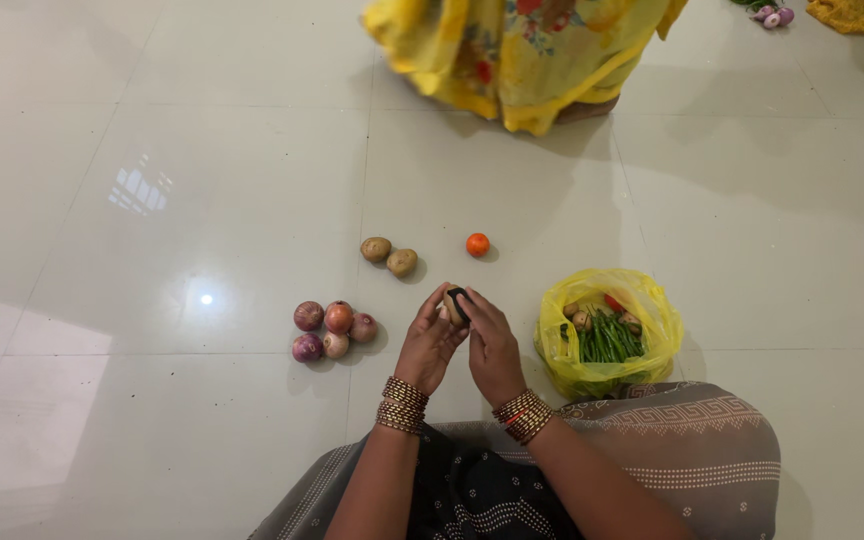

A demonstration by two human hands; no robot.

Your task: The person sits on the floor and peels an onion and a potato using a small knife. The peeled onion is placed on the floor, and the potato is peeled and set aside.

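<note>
Grip: both hands meet around one small roundish thing (455,303) — pale with a dark patch, possibly a potato, though it is too covered to be sure.
Left hand (430,342): fingers curled up around the near-left side of the thing, closed on it, bangles at the wrist.
Right hand (492,345): fingers folded over its right side and top, also closed on it, bangles at the wrist.
Held thing: raised above the tiled floor (202,180), just left of the yellow bag (607,330).
Yellow bag: open plastic, sitting on the floor beside the person's knee, with green beans, a few small brownish vegetables and something red inside.
Two potatoes (389,255): on the floor, up and to the left of the bag, touching each other.
Orange-red round fruit (478,244): beyond the bag's left edge, just right of the potatoes, apart from them.
Onions (333,329): five in a tight cluster, well to the left of the bag, past the hands.
Another person's yellow garment (517,55): far beyond the bag, at the top edge.
</note>
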